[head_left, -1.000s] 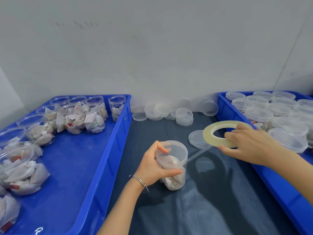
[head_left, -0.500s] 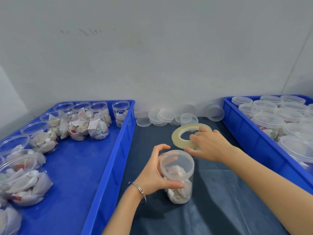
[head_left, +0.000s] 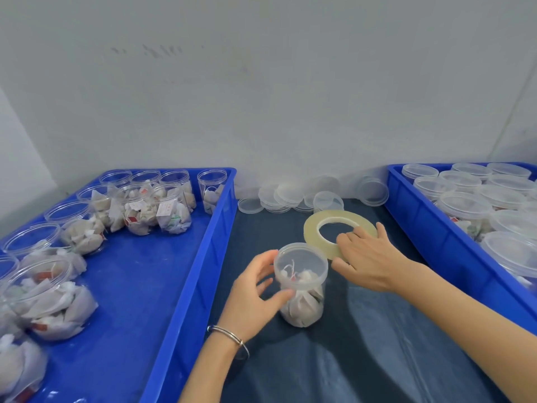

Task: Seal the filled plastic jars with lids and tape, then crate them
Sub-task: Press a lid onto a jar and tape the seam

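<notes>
Since half a second ago, the right hand [head_left: 366, 260] is bringing the tape roll [head_left: 339, 231] closer beside the lidded jar [head_left: 301, 283], gripping its rim. Two blue crates [head_left: 186, 274] are flanking the dark mat [head_left: 363, 344] where the jar is standing upright. Curled loosely, the left hand [head_left: 255, 298] is holding the jar's side.

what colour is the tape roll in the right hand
Pale translucent yellow; the tape roll held by the right hand shows best in the head view.
</notes>
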